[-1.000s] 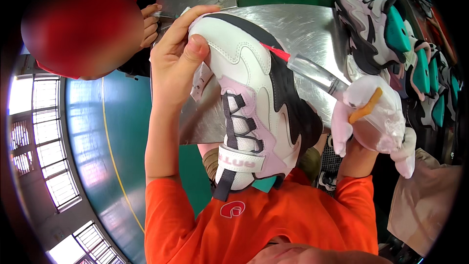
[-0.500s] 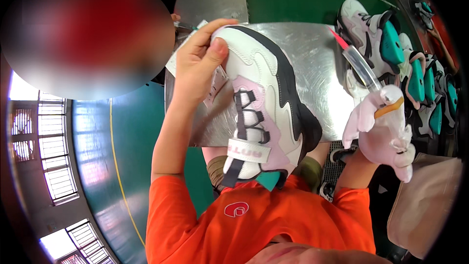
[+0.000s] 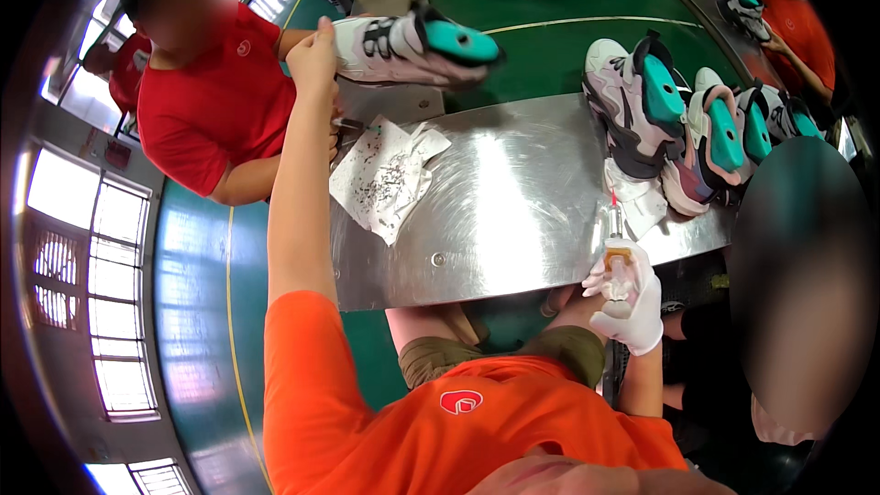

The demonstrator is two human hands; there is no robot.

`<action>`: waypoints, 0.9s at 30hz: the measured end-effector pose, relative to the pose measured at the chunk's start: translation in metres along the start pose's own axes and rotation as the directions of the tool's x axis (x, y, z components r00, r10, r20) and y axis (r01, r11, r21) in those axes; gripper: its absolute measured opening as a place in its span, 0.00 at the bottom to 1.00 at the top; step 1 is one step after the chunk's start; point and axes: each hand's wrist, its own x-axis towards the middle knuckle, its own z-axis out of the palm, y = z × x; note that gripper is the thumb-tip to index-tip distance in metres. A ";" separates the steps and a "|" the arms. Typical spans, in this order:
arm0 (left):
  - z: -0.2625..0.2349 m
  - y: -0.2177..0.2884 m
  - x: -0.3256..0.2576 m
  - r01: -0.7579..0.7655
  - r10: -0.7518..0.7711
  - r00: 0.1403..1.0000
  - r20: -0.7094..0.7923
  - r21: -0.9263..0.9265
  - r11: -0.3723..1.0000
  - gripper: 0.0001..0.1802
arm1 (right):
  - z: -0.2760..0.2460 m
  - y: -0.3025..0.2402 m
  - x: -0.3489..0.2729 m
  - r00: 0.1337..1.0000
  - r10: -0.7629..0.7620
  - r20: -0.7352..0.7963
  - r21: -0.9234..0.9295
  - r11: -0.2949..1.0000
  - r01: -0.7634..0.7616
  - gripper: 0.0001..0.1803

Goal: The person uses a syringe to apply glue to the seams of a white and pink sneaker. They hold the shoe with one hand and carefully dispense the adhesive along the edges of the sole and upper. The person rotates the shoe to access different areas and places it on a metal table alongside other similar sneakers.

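My left hand [image 3: 314, 62], bare, is stretched far forward and grips the toe of a sneaker [image 3: 394, 53]. This shoe is white and pale pink with black laces and a teal insert in its opening; its heel end is blurred. My right hand [image 3: 631, 307], in a white glove, is closed around a clear syringe [image 3: 616, 220] with a red tip pointing away from me. Close beyond that tip, a crumpled white cloth or paper [image 3: 634, 197] lies under a standing sneaker [image 3: 637, 110].
A metal table [image 3: 495, 192] spans the middle. Speckled white paper [image 3: 385, 179] lies on its left part. More sneakers [image 3: 715, 133] line the right side. A co-worker in red [image 3: 197, 101] sits at the far left, and a person in orange [image 3: 802, 27] is at the far right. A green conveyor surface [image 3: 605, 32] runs behind.
My left hand has carried the sneaker from near my chest out to the far left and turned it. My right hand with the syringe has moved lower and inward. The view has shifted.
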 end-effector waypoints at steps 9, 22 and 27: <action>-0.026 -0.113 0.110 0.282 -0.183 0.959 -0.215 0.671 0.686 0.34 | 0.007 -0.003 -0.003 0.990 -0.111 0.083 -0.168 0.978 0.124 0.51; 0.169 0.087 -0.112 -0.957 0.461 0.231 0.857 0.285 -0.050 0.14 | 0.003 -0.021 0.002 0.999 -0.009 0.036 -0.394 0.919 0.023 0.45; 0.253 0.142 -0.212 -0.625 -0.084 0.497 0.864 0.423 0.656 0.27 | 0.026 0.007 0.024 0.999 -0.013 0.052 -0.488 0.872 0.037 0.42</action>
